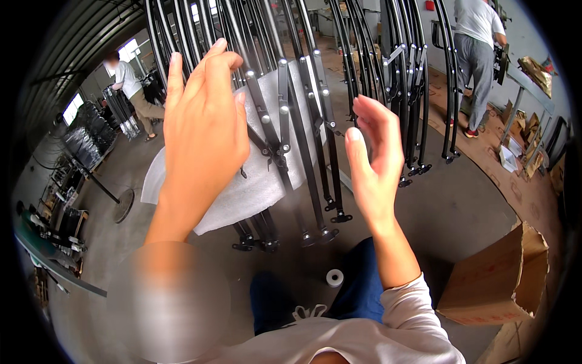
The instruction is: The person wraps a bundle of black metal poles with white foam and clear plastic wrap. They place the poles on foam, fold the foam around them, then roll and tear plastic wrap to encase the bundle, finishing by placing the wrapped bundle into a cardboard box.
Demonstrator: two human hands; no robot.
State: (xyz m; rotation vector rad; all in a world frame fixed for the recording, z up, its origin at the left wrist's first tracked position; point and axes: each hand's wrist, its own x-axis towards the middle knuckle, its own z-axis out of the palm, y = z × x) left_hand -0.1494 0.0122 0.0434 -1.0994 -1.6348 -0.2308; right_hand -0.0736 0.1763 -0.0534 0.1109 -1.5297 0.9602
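My left hand (203, 124) is raised with its fingers apart, its fingertips against the black metal folding frames (297, 121) that hang in front of me. A white foam sheet (254, 182) is draped around some of these bars, just right of and behind my left hand. My right hand (376, 158) is held up edge-on with its fingers loosely curved and nothing in it, close to the right side of the same bundle of bars. The bars end in small black feet near the floor.
A white tape roll (334, 277) lies on the concrete floor by my feet. An open cardboard box (497, 279) stands at the lower right. More black frames (412, 79) hang behind. One person (476, 54) works at the back right, another person (133, 88) at the back left.
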